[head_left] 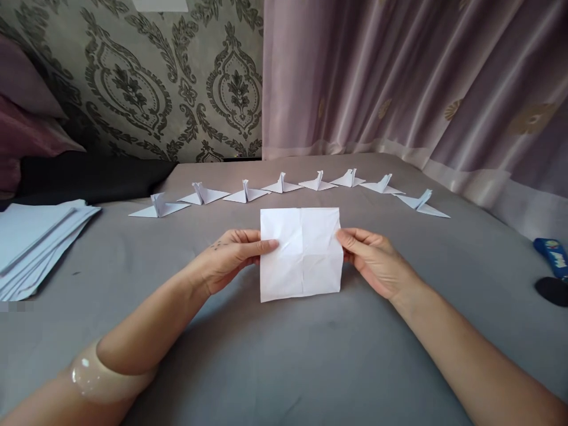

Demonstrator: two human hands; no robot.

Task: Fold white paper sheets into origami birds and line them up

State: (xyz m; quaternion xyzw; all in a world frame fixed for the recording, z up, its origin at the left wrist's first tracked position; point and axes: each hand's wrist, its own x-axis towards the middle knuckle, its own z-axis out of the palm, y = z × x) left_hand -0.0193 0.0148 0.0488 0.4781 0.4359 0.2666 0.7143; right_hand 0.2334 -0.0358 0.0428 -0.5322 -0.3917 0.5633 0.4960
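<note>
A white sheet of paper (288,272), roughly square, is held up between my two hands above the grey cloth surface (275,361). Crease lines cross near its middle. My left hand (237,251) pinches its left edge, thumb in front and fingers behind. On the opposite edge, my right hand (370,254) grips the paper the same way. Beyond the sheet, several folded white paper figures (283,184) stand in a curved row, each with flat pointed sides and an upright middle.
At the left lies a stack of white paper (39,242), with a black cloth (89,177) behind it. A blue item (551,255) and a dark round object (551,291) sit at the right edge. Purple curtains (377,77) and a patterned wall (177,89) rise behind.
</note>
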